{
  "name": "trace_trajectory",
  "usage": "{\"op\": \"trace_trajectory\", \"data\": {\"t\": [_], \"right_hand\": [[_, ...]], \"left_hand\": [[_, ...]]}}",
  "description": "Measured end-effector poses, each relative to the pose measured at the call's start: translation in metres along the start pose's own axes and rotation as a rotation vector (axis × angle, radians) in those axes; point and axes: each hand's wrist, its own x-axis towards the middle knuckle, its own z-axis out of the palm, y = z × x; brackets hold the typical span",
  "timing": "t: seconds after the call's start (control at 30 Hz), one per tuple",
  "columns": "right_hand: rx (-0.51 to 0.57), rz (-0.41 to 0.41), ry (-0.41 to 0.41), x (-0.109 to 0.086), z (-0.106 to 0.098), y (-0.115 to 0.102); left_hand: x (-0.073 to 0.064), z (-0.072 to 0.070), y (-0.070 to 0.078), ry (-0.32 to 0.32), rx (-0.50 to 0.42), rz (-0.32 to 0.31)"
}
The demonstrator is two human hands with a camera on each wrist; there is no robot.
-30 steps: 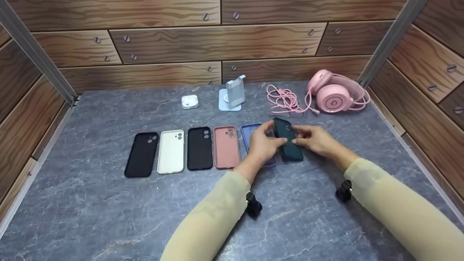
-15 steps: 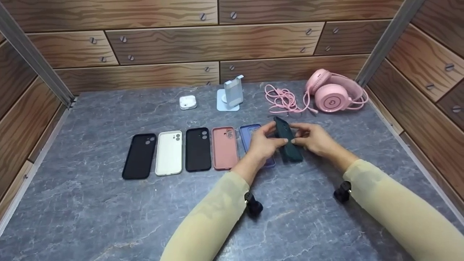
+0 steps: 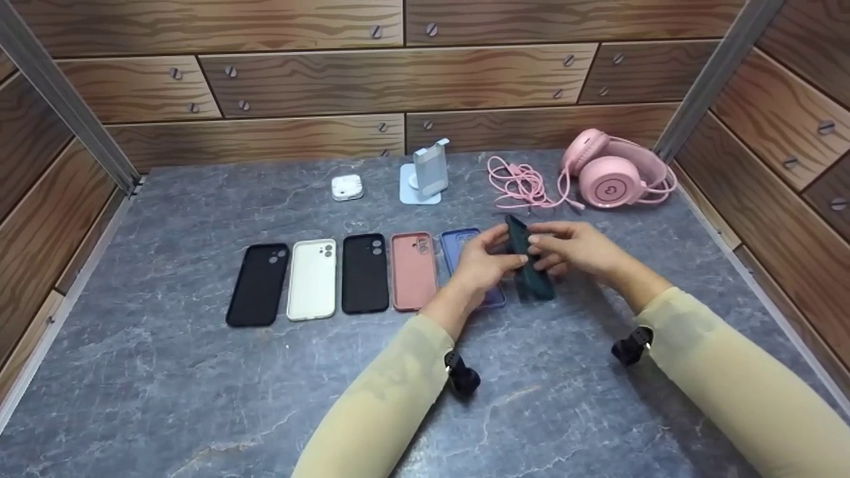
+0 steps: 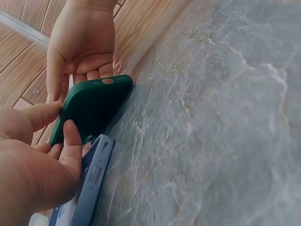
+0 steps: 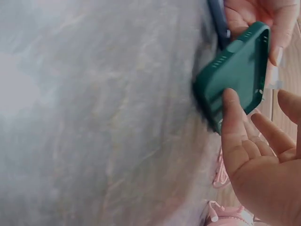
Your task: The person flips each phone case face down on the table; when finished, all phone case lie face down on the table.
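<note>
A dark green phone case stands tilted on its long side close over the table. My left hand pinches it, the thumb on its outer back in the left wrist view. The inside of the case faces my right hand, whose fingers are spread and mostly straight. One right finger lies against the inner side of the case, while others stand apart from it in the right wrist view. Just under my left hand lies a blue phone case, partly hidden by it.
To the left, a row holds a pink phone case, a black one, a white one and another black one. Behind are a white earphone box, a light blue stand and pink headphones with a coiled cable.
My right hand has loosened its pinch on the green case and shifted its fingers along it. The case has turned a little more onto its side; my left hand keeps hold.
</note>
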Motion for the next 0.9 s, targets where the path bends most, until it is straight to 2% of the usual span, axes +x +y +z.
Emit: {"op": "trace_trajectory", "data": {"t": [0.33, 0.6, 0.9], "right_hand": [[-0.044, 0.025, -0.014, -0.003, 0.004, -0.011], [-0.074, 0.025, -0.014, 0.000, 0.007, -0.014], [-0.040, 0.018, -0.010, 0.000, 0.006, -0.016]], "left_hand": [[0.000, -0.004, 0.000, -0.071, -0.021, -0.017], [0.000, -0.005, 0.001, -0.062, -0.020, -0.027], [-0.002, -0.003, 0.005, -0.082, -0.053, -0.025]]}}
